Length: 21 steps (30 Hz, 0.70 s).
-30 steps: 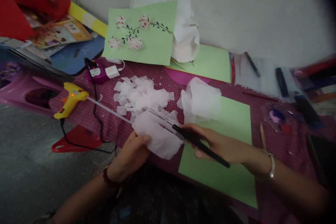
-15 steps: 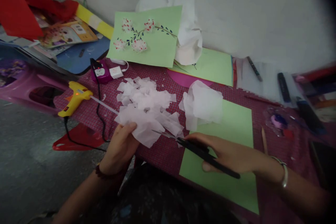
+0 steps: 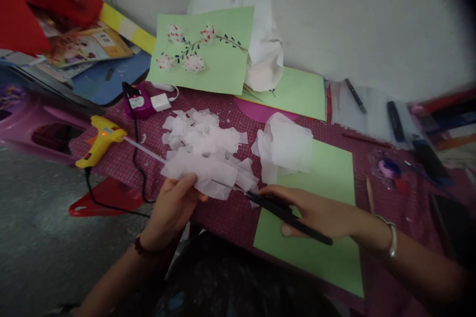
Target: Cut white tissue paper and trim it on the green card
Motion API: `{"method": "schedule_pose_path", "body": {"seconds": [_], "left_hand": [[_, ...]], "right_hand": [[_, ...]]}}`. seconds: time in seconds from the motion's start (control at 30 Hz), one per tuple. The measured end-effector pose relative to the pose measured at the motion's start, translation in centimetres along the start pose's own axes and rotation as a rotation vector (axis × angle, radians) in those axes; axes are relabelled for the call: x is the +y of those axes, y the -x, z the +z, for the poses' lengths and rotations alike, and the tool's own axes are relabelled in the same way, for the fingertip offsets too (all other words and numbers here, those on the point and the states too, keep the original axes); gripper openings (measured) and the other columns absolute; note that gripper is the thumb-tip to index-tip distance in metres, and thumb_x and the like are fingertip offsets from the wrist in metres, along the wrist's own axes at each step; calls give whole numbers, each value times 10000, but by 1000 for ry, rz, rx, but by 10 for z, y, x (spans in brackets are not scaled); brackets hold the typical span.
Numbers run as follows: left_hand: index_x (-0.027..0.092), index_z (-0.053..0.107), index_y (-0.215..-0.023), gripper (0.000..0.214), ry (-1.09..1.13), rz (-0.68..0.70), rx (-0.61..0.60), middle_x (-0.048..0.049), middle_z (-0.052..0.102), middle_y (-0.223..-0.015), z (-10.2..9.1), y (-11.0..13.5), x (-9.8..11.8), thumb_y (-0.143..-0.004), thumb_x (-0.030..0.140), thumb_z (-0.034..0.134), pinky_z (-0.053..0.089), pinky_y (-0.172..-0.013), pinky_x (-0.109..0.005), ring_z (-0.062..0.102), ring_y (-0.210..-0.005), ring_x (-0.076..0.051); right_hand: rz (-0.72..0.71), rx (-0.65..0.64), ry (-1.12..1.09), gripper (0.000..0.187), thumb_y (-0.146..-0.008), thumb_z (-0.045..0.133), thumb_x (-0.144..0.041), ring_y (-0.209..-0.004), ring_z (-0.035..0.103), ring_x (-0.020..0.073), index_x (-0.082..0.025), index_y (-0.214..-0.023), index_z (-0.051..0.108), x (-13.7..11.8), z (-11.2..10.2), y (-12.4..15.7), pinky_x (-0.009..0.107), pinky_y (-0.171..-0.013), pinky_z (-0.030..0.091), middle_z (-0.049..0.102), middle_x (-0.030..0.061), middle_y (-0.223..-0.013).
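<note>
Fingers [image 3: 190, 179] of the left hand [image 3: 173, 210] are pressed together on the near edge of a thin white tissue sheet [image 3: 204, 171], so the sheet is lifted a little above the desk [image 3: 226, 215]. Fingers [image 3: 277, 191] of the right hand [image 3: 322, 210] are closed around the handles of black scissors [image 3: 288, 214]. The blades point to the left and their tip meets the right edge of the tissue sheet. Whether the blades are open or closed, I cannot tell.

The right hand lies over a green sheet [image 3: 329, 173] that is flat on the desk, and the held tissue sheet is just left of this green sheet. A crumpled white tissue [image 3: 286, 146] rests on the far left corner of the green sheet. A pile of cut tissue pieces [image 3: 203, 131] lies left of the green sheet, just behind the held one. Well to the left of the green sheet is a yellow glue gun [image 3: 99, 137]. Behind the green sheet and a little to its left, a green card with paper flowers [image 3: 219, 62] leans on the wall.
</note>
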<state>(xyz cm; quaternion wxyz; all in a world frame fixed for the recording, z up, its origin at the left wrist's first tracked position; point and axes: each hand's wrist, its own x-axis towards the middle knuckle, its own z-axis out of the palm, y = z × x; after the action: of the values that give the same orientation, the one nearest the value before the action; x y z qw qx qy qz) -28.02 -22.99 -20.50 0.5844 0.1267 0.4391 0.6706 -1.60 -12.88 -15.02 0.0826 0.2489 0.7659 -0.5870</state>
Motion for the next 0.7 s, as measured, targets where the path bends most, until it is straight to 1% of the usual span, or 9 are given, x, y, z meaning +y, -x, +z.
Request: {"method": "schedule_pose_path", "body": {"seconds": [0.13, 0.2, 0.3, 0.4, 0.53, 0.63, 0.7], "left_hand": [[186, 717, -822, 183, -30, 46, 17, 34, 706, -737, 2, 1, -1, -690, 212, 841, 597, -540, -183, 670, -658, -117], [184, 721, -824, 184, -60, 52, 19, 23, 719, -759, 1, 2, -2, -690, 222, 841, 614, -580, -204, 673, -660, -120], [166, 736, -853, 214, -98, 49, 11, -4, 740, -808, -1, 2, -4, -681, 232, 844, 624, -616, -220, 682, -643, -125], [163, 747, -887, 220, -122, 46, -11, -20, 745, -812, -3, 3, -4, -699, 241, 830, 621, -607, -231, 685, -618, -134], [166, 747, -879, 182, -132, 60, -18, -23, 747, -795, -2, 3, -5, -717, 219, 809, 616, -622, -226, 687, -612, -132], [188, 742, -928, 218, -118, 59, -13, -21, 760, -874, -1, 2, -6, -720, 209, 804, 615, -603, -229, 696, -644, -137], [186, 741, -898, 187, -117, 55, -13, -22, 762, -906, 0, 1, -6, -722, 207, 801, 616, -606, -221, 707, -686, -139]], "right_hand": [[-2, 3, 2, 612, -823, 695, -461, -986, 621, 229, -196, -1348, 524, 1, 1, -2, 332, -801, 523, 654, 91, -1165], [-9, 1, 8, 609, -825, 695, -465, -968, 619, 223, -199, -1346, 528, 0, -1, -1, 328, -784, 523, 659, 87, -1143], [-7, -12, 23, 634, -835, 676, -501, -986, 613, 225, -178, -1356, 517, -3, -4, 0, 338, -812, 520, 649, 99, -1176], [18, -36, 22, 667, -834, 661, -532, -1002, 612, 237, -147, -1358, 511, -3, -6, 1, 360, -836, 516, 638, 119, -1204], [17, -39, 20, 677, -827, 672, -524, -1020, 608, 237, -153, -1367, 500, 1, -5, 2, 363, -856, 508, 630, 120, -1225], [20, -15, 31, 648, -829, 671, -517, -985, 611, 223, -162, -1348, 517, 1, -4, 2, 346, -835, 509, 638, 111, -1198], [28, -2, 25, 619, -832, 671, -510, -946, 609, 211, -169, -1330, 534, 1, -3, 1, 333, -807, 507, 648, 103, -1165]]}}
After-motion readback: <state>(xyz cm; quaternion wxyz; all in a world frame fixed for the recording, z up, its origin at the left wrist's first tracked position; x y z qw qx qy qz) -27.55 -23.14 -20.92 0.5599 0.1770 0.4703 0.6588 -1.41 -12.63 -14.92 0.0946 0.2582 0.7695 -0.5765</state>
